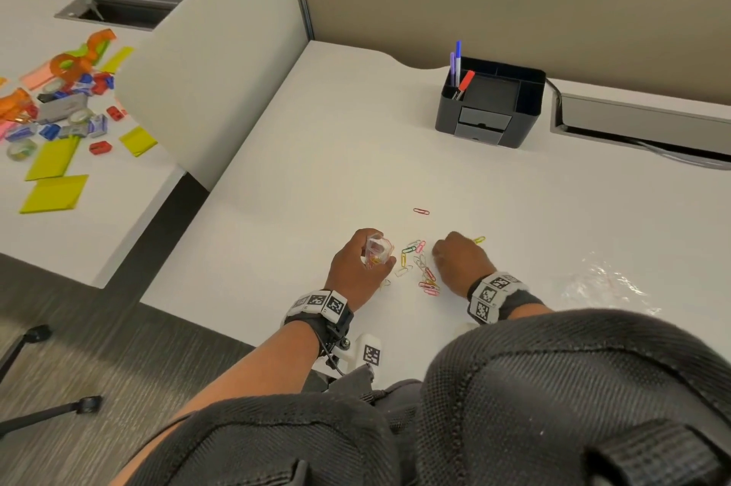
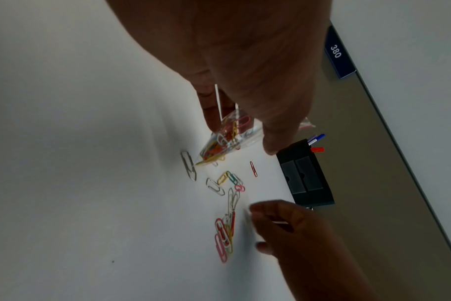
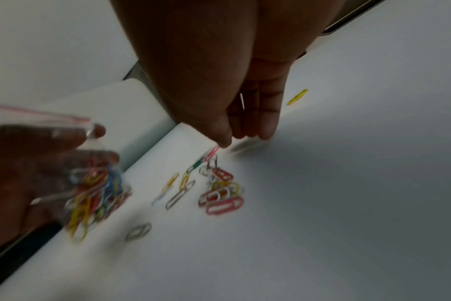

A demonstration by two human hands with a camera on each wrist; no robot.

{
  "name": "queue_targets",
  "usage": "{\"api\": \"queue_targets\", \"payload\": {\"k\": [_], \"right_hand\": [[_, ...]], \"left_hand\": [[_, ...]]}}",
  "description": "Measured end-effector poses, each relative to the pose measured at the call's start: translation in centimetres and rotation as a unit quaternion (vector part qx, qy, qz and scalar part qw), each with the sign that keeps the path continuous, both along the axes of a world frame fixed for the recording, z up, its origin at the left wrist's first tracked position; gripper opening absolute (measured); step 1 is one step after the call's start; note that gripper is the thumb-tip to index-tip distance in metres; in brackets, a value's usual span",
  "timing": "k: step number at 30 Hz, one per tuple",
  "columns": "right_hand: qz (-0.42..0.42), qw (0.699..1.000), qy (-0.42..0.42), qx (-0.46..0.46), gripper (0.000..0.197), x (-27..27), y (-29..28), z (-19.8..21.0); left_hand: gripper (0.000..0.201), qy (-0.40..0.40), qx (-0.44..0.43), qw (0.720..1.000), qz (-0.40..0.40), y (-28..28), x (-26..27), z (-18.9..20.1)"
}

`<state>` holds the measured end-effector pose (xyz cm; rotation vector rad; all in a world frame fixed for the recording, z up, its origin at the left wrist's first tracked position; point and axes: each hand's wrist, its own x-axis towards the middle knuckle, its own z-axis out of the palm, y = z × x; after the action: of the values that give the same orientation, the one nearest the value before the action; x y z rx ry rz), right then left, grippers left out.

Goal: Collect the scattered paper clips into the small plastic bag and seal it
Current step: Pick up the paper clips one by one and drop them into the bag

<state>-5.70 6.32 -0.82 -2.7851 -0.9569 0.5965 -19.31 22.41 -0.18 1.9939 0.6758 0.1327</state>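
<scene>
My left hand [image 1: 358,268] grips a small clear zip bag [image 1: 375,250] by its open mouth. The bag [image 2: 224,140] holds several coloured paper clips and hangs just above the white desk [image 1: 356,153]. Loose clips [image 1: 419,268] lie scattered between my hands, with a pink and red pile [image 3: 219,193] nearest me. My right hand [image 1: 459,260] points down, its fingertips [image 3: 265,134] touching the desk at a blurred silver clip [image 3: 245,145]; the thumb stays apart. A red clip [image 1: 421,211] lies alone farther out. Beyond my right hand lies a yellow clip [image 1: 479,239].
A black desk organiser [image 1: 490,105] with pens stands at the back. Crinkled clear plastic [image 1: 605,279] lies on the desk to the right. A white partition [image 1: 221,70] bounds the left side; beyond it a second desk carries sticky notes and tape [image 1: 59,121].
</scene>
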Motion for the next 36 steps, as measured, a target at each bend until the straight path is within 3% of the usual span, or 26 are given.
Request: {"api": "queue_targets", "payload": {"k": [4,7,15,21,29,36], "right_hand": [[-0.144,0.989,-0.028,0.010,0.032,2.6,-2.2,0.2],[-0.174,0.985,-0.009,0.005,0.034,3.0,-2.8,-0.3],[-0.034,0.998,0.032,0.033,0.032,-1.1,1.2,-0.8],[0.010,0.999,0.036,-0.005,0.065,-2.9,2.7,-0.8],[0.079,0.996,0.045,0.011,0.023,-2.4,3.3,-1.2],[0.054,0.996,0.071,-0.012,0.017,-1.6,3.4,-1.0]], "left_hand": [[0.040,-0.001,0.003,1.000,0.013,0.8,-0.7,0.1],[0.040,0.003,0.003,1.000,0.012,1.2,-1.0,-0.1],[0.042,0.011,0.003,1.000,-0.004,1.7,-0.5,0.0],[0.041,0.018,-0.008,1.000,0.010,2.2,-0.8,-0.1],[0.041,0.014,-0.012,1.000,0.012,2.3,-0.8,0.2],[0.041,0.007,-0.013,1.000,0.012,1.6,-0.3,0.3]]}}
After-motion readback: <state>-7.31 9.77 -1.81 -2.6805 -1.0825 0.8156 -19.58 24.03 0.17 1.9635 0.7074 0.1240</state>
